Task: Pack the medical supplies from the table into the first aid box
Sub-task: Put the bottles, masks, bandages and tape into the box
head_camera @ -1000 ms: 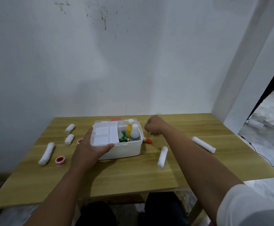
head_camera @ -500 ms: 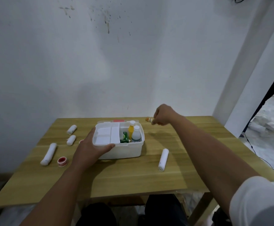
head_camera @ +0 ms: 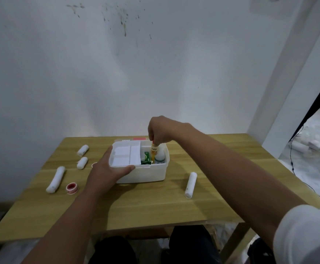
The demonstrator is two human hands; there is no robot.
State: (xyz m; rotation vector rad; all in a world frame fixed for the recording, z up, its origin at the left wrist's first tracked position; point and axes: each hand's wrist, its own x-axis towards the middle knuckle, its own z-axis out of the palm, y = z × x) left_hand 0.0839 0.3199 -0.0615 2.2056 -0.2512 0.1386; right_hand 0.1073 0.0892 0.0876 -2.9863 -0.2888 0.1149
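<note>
While left hand [head_camera: 106,171] steadies first aid box [head_camera: 146,175], right hand [head_camera: 162,130] grip pinches small tube [head_camera: 153,148] upright, long axis vert.

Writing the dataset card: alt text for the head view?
Right hand lowers a small tube into an open white first aid box steadied by the left hand; bandage rolls and tape lie on the wooden table.

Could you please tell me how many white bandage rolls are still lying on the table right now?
4: two short rolls at far left, a long roll near the left edge, and one right of the first aid box. More may be hidden behind the arms.
</note>
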